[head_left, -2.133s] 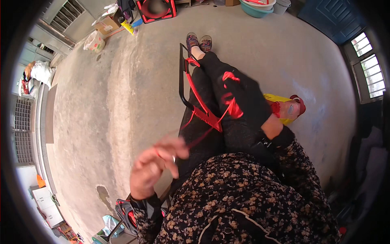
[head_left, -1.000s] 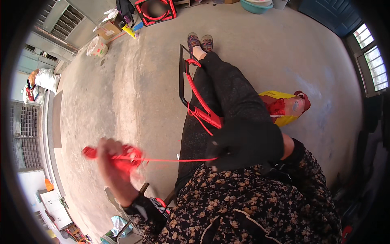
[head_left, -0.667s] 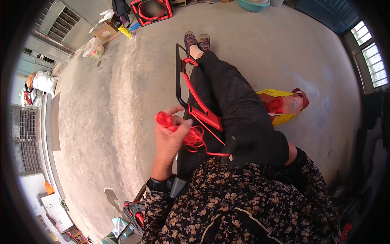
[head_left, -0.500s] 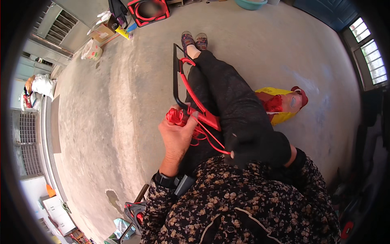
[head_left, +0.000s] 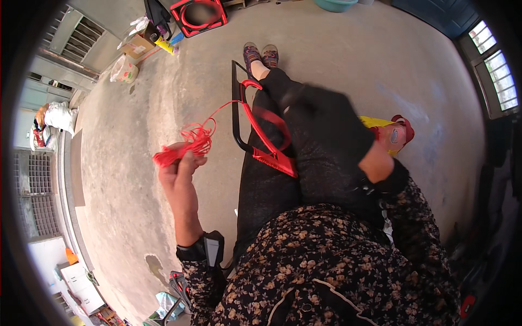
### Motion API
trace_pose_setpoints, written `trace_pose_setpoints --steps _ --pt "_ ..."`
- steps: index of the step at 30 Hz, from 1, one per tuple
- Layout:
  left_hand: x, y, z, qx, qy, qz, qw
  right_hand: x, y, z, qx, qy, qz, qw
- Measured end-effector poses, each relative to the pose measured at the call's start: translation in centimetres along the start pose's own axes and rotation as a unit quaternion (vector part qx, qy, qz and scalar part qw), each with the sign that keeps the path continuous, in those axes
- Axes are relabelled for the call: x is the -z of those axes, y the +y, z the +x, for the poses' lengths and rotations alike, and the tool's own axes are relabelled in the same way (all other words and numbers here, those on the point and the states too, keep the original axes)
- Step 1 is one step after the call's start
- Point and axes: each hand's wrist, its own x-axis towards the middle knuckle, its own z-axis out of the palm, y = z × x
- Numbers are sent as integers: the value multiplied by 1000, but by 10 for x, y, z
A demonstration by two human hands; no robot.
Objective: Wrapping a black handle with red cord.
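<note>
Our left hand grips the red cord bundle left of our legs, its long axis slanting away rightward; the frame over them points toward our shoes; our blurred right hand, fingers included, we cannot read

Floor: bare grey-brown concrete, worn; pale streak running lengthwise left of centre, dark patch toward near-left edge, bluish-white scuffs on right half. Left edge: pale walls, barred openings. Near-left corner: white cabinet. Far-right corner: dark blue panelled door. Right edge: barred window, panes bright; diffuse light across floor.
</note>
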Motion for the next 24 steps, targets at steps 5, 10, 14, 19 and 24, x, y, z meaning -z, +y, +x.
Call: trace_pose_setpoints --steps 5,10,14,19,24 --pt "-30 -31 -7 -18 -200 362 910 -52 51 -5 109 -185 -345 914" --pt "-53 -20 -13 8 -218 260 941 -41 48 4 -4 -253 -90 963" --pt "-25 -20 -15 93 -150 19 984 -2 40 7 -24 -313 21 949" --pt "-13 -10 -38 227 -362 -272 862 22 12 -41 -47 -366 153 917" --pt "-32 -5 -53 212 -324 -530 754 30 -15 -51 95 -506 189 836"
